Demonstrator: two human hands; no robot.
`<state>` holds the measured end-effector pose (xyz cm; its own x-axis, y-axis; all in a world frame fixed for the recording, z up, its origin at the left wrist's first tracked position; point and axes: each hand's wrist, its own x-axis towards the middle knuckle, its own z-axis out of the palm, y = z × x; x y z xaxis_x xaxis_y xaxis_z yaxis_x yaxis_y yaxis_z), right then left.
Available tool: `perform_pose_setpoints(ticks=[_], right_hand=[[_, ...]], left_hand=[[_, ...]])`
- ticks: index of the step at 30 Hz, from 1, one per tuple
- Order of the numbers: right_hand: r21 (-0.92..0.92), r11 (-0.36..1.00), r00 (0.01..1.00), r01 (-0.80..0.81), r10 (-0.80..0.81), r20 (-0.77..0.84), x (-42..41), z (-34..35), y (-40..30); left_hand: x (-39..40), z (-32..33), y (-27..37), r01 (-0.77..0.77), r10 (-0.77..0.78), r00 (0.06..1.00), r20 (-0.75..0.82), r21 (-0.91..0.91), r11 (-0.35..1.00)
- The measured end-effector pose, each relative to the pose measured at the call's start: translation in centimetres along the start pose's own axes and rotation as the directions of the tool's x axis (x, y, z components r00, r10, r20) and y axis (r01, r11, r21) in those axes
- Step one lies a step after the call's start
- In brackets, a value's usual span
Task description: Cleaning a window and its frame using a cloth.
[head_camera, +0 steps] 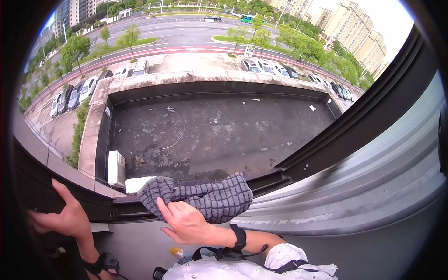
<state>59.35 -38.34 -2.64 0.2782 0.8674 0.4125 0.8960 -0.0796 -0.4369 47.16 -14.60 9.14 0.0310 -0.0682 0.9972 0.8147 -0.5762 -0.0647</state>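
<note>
At the left, my left hand [66,217] is at the dark metal window frame [101,196], thumb spread up and away from the fingers. Its fingertips blur into the dark rim, so whether they grip the frame is unclear. My right hand [185,224] holds a grey cloth [217,197] with a dark grid pattern, index finger stretched along its left part. The bunched cloth lies over the lower window track [267,183] of the open window and hides part of it.
Beyond the opening lies a flat dark roof [210,133] well below, with a white air-conditioner outdoor unit [116,168]. To the right stands a slanting dark frame member [350,129] beside a pale ridged surface [367,189]. A road with parked cars lies farther out.
</note>
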Motion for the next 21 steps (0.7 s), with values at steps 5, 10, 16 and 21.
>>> perform_pose_setpoints(ticks=[5, 10, 16, 21], right_hand=[[0.032, 0.991, 0.984, 0.132, -0.127, -0.127, 6.8, 5.9, -3.5], [0.136, 0.960, 0.924, 0.245, -0.188, -0.334, 5.7, 5.8, -3.0], [0.078, 0.996, 0.989, 0.037, -0.025, -0.146, 2.5, -0.5, -0.6], [-0.085, 0.947, 0.922, -0.310, 0.277, -0.270, -7.7, -9.8, 6.1]], left_hand=[[1.8, 0.7, 5.2, -0.012, 0.014, 0.999, 0.032, -0.079, 0.997], [2.3, 0.7, 5.4, -0.057, 0.069, 0.995, 0.068, -0.174, 0.983], [2.3, 0.0, 5.5, 0.003, 0.040, 0.991, 0.125, -0.325, 0.946], [1.9, -0.5, 5.2, -0.005, 0.040, 0.995, 0.090, -0.350, 0.937]])
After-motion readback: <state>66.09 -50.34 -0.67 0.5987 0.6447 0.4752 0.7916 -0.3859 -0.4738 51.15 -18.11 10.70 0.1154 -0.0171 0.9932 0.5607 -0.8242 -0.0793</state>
